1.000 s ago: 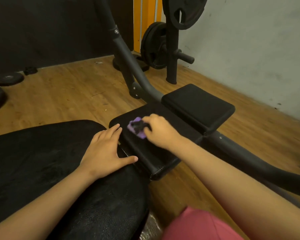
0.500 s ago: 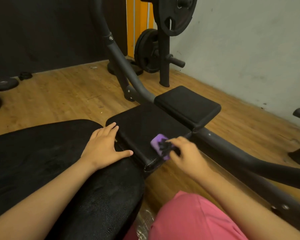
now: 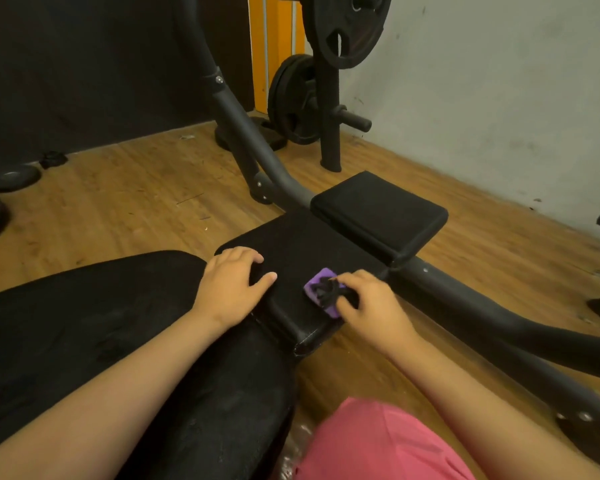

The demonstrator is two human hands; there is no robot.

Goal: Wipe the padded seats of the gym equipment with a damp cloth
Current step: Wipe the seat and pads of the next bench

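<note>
A black padded seat (image 3: 291,247) lies at the centre of the head view, with a smaller black pad (image 3: 378,213) just beyond it and a large black bench pad (image 3: 84,341) at the near left. My right hand (image 3: 371,306) grips a purple cloth (image 3: 321,292) pressed on the seat's near right part. My left hand (image 3: 232,282) rests flat where the bench pad meets the seat, fingers spread, thumb on the seat.
A dark grey metal frame (image 3: 465,306) runs from under the pads to the right and curves up at the back. A rack with black weight plates (image 3: 298,98) stands by the wall. Loose plates (image 3: 11,176) lie on the wooden floor at left.
My right hand swept the cloth from the seat's far left to its near right part. My left hand slid forward a little, its fingers now reaching onto the seat.
</note>
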